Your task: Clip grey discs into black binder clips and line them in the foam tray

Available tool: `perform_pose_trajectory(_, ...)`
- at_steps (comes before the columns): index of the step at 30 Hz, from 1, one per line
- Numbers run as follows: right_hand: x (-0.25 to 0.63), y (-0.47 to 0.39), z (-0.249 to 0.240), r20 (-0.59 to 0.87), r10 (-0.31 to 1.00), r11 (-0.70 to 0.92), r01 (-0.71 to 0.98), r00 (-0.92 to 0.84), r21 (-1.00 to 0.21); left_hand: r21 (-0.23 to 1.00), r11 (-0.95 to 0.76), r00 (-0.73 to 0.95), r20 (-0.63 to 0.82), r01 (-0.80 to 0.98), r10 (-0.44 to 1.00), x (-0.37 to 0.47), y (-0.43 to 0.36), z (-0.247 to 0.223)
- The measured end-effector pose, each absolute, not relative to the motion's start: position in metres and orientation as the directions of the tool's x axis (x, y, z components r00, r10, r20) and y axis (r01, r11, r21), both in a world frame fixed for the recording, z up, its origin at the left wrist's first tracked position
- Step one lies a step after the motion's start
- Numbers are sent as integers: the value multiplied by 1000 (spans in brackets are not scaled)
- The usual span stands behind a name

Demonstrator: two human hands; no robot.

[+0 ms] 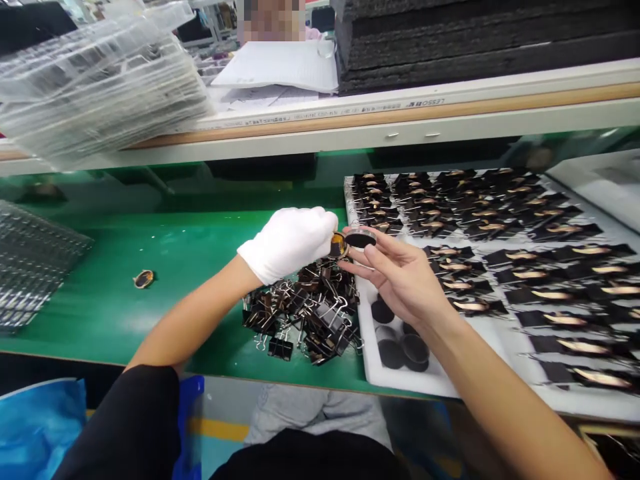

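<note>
My left hand, in a white glove, is closed on a small gold-rimmed round part that looks like a watch case. Just right of it, my bare right hand pinches a black disc with a pale rim between thumb and fingers. The two pieces are close together; whether they touch I cannot tell. Below both hands lies a heap of black binder clips with silver handles. A similar gold-rimmed round part lies alone on the green mat to the left.
At right, a white foam tray carries rows of binder clips clamped on gold-edged parts, plus several loose black discs. Clear plastic trays stand at left. A shelf edge crosses behind, bearing black foam sheets. Another person sits beyond.
</note>
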State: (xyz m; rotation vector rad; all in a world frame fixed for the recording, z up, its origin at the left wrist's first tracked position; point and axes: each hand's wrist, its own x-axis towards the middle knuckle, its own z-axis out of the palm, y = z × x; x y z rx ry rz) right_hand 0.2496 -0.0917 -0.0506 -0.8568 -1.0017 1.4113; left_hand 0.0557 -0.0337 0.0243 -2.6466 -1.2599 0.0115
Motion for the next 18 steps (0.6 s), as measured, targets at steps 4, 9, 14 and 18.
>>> perform_pose_trajectory(4,256,-89,-46,-71,988,-128,-466,-138,-875,15,-641,626,198,767,754,63,-33,15)
perform_pose_trajectory(9,254,-91,-48,-90,980,-166,-483,-176,-860,576,-516,475,235,634,848,54,-35,-3)
perform_pose_trajectory(14,245,-93,-54,37,997,12,-362,-62,-932,793,-305,480,17,528,877,50,-42,1)
perform_pose_trajectory(18,244,-97,-61,318,947,321,-49,53,-946,863,-202,513,-75,462,855,46,-46,6)
